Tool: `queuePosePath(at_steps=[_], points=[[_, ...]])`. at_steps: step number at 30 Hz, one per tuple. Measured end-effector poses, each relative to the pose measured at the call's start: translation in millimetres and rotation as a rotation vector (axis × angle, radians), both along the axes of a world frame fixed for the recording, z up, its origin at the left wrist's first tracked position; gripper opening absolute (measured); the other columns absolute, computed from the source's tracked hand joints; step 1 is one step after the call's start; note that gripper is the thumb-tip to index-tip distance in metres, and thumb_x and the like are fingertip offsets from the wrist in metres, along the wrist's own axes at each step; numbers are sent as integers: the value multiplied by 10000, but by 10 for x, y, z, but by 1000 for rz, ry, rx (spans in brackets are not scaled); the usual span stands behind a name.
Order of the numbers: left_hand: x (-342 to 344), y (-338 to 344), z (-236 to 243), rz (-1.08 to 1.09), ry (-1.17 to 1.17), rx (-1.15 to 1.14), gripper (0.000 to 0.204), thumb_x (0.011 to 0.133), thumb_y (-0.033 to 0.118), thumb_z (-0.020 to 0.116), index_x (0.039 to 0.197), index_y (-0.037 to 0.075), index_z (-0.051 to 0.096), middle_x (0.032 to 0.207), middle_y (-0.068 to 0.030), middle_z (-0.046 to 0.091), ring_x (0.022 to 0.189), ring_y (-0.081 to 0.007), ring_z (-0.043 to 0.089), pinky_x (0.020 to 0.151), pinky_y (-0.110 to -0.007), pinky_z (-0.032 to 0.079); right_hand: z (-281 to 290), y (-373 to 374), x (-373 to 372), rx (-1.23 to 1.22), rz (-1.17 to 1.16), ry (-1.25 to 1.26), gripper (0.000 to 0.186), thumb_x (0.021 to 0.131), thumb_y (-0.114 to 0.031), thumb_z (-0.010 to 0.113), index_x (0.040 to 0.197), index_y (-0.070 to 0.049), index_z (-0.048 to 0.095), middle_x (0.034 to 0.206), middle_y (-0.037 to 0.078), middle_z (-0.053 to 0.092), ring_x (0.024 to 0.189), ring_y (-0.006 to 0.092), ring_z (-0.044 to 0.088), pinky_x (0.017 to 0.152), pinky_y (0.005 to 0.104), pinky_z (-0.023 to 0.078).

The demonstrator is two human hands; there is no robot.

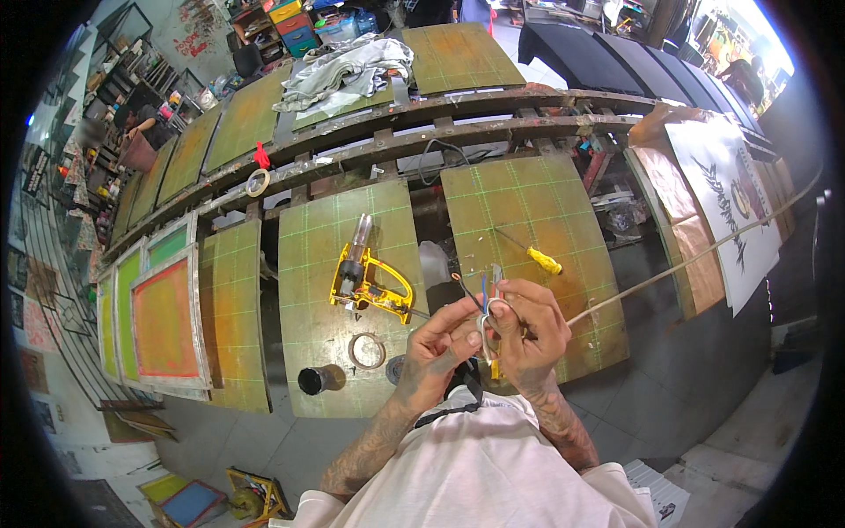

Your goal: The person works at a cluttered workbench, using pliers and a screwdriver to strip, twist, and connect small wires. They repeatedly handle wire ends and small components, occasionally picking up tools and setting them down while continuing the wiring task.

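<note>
My left hand (pixel 444 345) and my right hand (pixel 530 333) meet over the near edge of a greenish board, fingers pinched on the stripped end of a white cable (pixel 616 297). A blue wire (pixel 483 286) and a dark wire with a copper-coloured tip (pixel 459 280) stick up between them. Something grey and flat rises by my right fingertips, and a yellow bit shows below; I cannot make out whether they are one tool. Beyond my right hand lies a screwdriver (pixel 544 260) with a yellow handle. Left of my hands sits an opened yellow power-tool housing (pixel 387 280) with a clear-ended cylinder.
A brown tape roll (pixel 366 364) and a black cup-like cylinder (pixel 312 380) rest on the left board. Framed screens (pixel 167 317) lean at the left. A metal rail (pixel 352 143) crosses behind. Printed sheets (pixel 717 202) lie right, under the cable. Another person (pixel 145 123) is far left.
</note>
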State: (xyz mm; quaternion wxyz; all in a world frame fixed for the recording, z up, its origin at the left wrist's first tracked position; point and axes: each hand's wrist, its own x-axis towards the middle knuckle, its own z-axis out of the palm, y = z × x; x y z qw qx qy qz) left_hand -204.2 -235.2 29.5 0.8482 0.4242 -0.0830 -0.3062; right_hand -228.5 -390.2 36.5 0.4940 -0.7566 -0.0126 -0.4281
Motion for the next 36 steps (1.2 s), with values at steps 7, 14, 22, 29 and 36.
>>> queuePosePath(at_steps=[7,14,22,29,36], points=[[154,-165,172,140,-249,127,565,989,119,738,1487,-9,504,1274,-68,652,1112,-111,638,896,-267,556,209,-92,-65,254,313,207,311,1007,-165,728,1224,31,622,1084,172,729,885,133,678,707,267,544],[413,-120,-15,-110,-548,492,487,922,221,821,1373,122,664,1083,3,685,932,-57,636,713,-217,502,-44,-363,-346,533,393,466,277,1003,-106,714,1208,-9,555,966,28,641,784,67,594,659,220,484],[243,143,-1042,-364,-1012,955,333,905,271,754,1209,135,747,1107,-50,753,977,-285,684,846,-408,548,-591,-635,-1045,784,320,638,206,1012,-112,695,1116,-54,527,895,-11,577,642,31,472,525,221,383],[313,50,-1499,-678,-1172,1088,170,880,294,732,974,184,820,1002,-58,766,976,-338,658,879,-475,534,-683,-594,-1104,761,367,765,215,1003,-117,716,1101,-25,549,857,-28,579,714,22,472,627,214,410],[419,70,-1601,-588,-1101,964,160,889,298,703,959,204,812,859,-37,755,928,-307,614,858,-460,509,-1437,-776,-789,423,14,716,166,993,-94,700,1091,-18,590,825,-5,584,702,49,473,608,252,403]])
